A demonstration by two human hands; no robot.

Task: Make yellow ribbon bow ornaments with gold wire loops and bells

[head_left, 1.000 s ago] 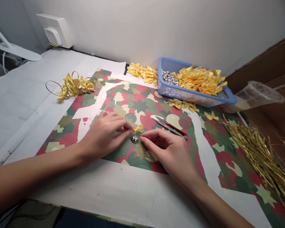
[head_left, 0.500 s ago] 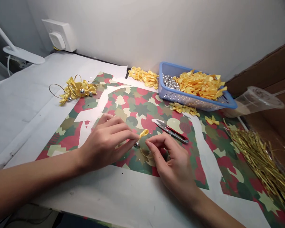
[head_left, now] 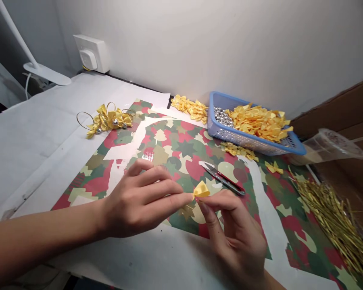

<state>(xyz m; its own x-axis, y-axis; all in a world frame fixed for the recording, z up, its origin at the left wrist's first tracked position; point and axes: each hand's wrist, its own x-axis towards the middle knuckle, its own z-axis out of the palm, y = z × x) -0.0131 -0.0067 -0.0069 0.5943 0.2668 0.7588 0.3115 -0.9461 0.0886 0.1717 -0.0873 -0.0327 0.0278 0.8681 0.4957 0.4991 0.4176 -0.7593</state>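
Note:
A small yellow ribbon bow point(head_left: 202, 189) is held between the fingertips of both hands, above the patterned paper. My left hand point(head_left: 151, 197) reaches in from the left, its index fingertip at the bow's left side; its thumb is hidden. My right hand point(head_left: 234, 225) pinches the bow's lower edge between thumb and index finger. Any bell or cord on this bow is hidden by the fingers. Just beyond my right hand lie thread snips point(head_left: 224, 179) with a red and dark handle. Finished bows with silver bells and gold cord loops point(head_left: 110, 121) lie in a cluster at the left.
A blue basket point(head_left: 257, 147) holds silver bells point(head_left: 223, 117) and yellow bows point(head_left: 260, 123). More bows point(head_left: 190, 108) lie beside it. Gold cords point(head_left: 332, 217) spread along the right, near a tilted plastic cup point(head_left: 329, 147). A white lamp base point(head_left: 46, 73) stands back left.
Both hands have moved slightly right in the picture and closed together on the bow. The bow now shows broader, and the cord loop and bell are no longer visible. The whole view has shifted.

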